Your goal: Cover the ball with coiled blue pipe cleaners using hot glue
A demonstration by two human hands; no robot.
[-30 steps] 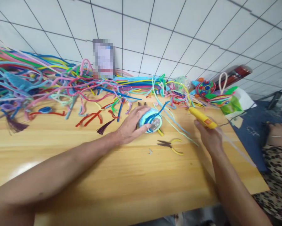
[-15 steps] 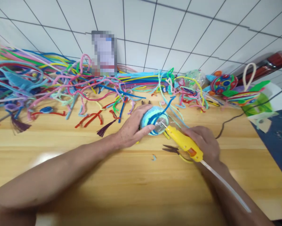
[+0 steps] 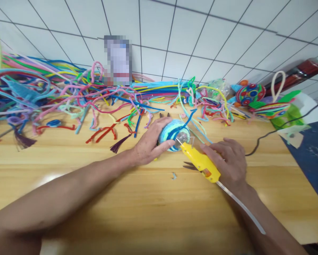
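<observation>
Wrapped round the near left side of a blue and pale-green coiled ball [image 3: 172,128] is my left hand [image 3: 155,141], its thumb lying along the front. The ball is covered in fuzzy pipe cleaners, with a clear bare patch at its lower right. One dark blue pipe cleaner [image 3: 191,117] sticks up from it. My right hand [image 3: 229,159] grips a yellow glue gun [image 3: 200,161]; its metal tip is at the edge of the bare patch, and a clear glue stick [image 3: 241,207] trails from its back. Whether the tip touches cannot be seen.
Dark-bladed scissors [image 3: 190,165] lie partly hidden beneath the glue gun. Blue scraps [image 3: 174,176] rest on the wooden table [image 3: 137,209]. Loose pipe cleaners [image 3: 79,92] heap along the tiled wall, where a blurred phone [image 3: 119,60] leans. A black cord [image 3: 278,131] runs in from the right.
My right hand has brought the glue gun left and slightly down, its tip nearer my left thumb. The scissors' handle is now covered. My left hand and the ball stay almost still.
</observation>
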